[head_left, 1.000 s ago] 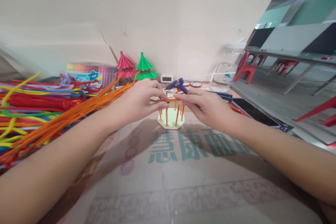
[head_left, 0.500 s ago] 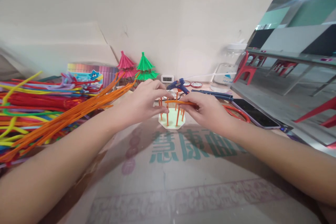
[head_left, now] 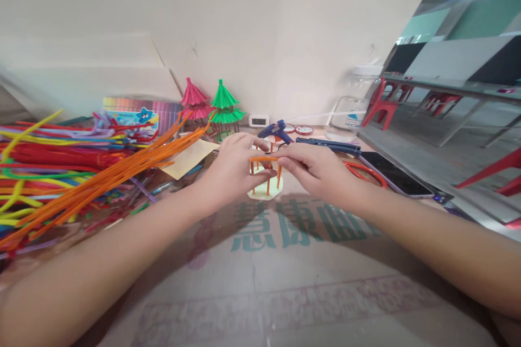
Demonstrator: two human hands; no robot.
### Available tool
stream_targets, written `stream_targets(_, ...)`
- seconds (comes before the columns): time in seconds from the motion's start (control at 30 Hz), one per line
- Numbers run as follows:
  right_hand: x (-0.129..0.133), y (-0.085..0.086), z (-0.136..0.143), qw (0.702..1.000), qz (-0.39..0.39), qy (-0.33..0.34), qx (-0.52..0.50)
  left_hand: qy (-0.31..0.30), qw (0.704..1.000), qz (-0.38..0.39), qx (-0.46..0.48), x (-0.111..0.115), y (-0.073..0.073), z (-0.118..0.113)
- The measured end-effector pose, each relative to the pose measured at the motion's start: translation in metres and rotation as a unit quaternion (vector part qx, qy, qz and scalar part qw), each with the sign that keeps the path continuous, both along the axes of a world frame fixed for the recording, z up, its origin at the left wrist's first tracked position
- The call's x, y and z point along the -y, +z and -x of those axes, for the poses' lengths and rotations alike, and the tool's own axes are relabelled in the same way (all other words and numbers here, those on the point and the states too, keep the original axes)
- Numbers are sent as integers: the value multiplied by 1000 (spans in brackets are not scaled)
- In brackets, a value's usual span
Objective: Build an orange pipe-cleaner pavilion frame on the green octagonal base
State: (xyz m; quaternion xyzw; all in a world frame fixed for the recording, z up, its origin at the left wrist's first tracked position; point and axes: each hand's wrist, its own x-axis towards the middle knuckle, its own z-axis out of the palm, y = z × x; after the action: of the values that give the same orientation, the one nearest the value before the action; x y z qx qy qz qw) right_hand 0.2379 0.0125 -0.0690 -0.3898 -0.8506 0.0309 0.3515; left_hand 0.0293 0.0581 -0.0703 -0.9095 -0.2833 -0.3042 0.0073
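Observation:
A pale green, many-sided base (head_left: 260, 191) stands on the table with several upright orange pipe-cleaner posts (head_left: 268, 186) on it. Across the tops of the posts lies an orange pipe cleaner (head_left: 262, 159). My right hand (head_left: 315, 167) pinches its right end between thumb and fingers. From the left, my left hand (head_left: 234, 169) reaches round the posts, its thumb and fingers closed about one of them; the exact contact is partly hidden. Some posts are covered by my fingers.
Loose orange pipe cleaners (head_left: 109, 173) lie over a multicoloured pile (head_left: 52, 160) at left, beside a yellow card (head_left: 189, 158). Behind stand pink (head_left: 194, 98) and green (head_left: 225, 103) small roofed models, a timer (head_left: 259, 120) and a blue glue gun (head_left: 277, 130). A phone (head_left: 394, 174) lies right.
My left hand has moved right and its thumb reaches further over the base. The base and posts have shifted or turned slightly. The yellow card at left has come into view.

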Motion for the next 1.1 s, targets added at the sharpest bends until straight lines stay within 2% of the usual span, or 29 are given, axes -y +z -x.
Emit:
stream_targets(0.23,-4,-3,-3,999,-3,-19,-26,6,999,18,-27,0,7,1)
stream_targets(0.4,-2,-5,-1,999,-43,-16,-26,11,998,34,-57,0,11,3)
stream_targets(0.63,1,2,7,997,-42,-66,19,-53,991,25,-121,-19,46,36)
stream_targets(0.73,1,3,12,996,-40,-68,40,-59,990,18,-130,-23,54,45)
stream_targets(0.93,1,3,16,997,-31,-52,58,-69,989,27,-125,-20,54,41)
stream_targets(1.1,0,-1,13,995,-42,-75,57,-72,990,1,-120,-20,53,39)
